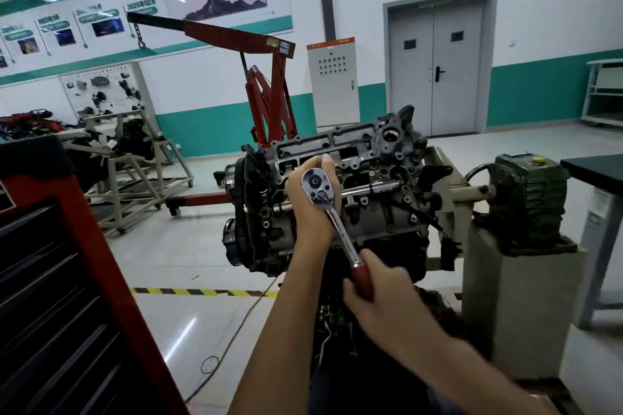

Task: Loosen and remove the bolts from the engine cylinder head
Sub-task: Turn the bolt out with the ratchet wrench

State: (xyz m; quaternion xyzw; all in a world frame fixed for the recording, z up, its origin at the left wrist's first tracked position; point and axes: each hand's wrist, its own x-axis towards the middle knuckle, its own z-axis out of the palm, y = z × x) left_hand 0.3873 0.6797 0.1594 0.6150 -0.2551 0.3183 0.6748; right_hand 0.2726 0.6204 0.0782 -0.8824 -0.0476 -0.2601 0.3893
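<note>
Chrome ratchet (pixel 332 212) points up-left | left fingers (pixel 326 162) clasp its head | right fingers (pixel 352 293) clasp handle (pixel 362 276)

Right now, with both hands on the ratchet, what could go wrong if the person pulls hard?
1. The left hand grips the ratchet at its head, close to the cylinder head. The socket is hidden, and if it slips, knuckles may hit metal edges.
2. The right hand grips the red handle. A bolt freeing suddenly could make that arm jerk.
</note>
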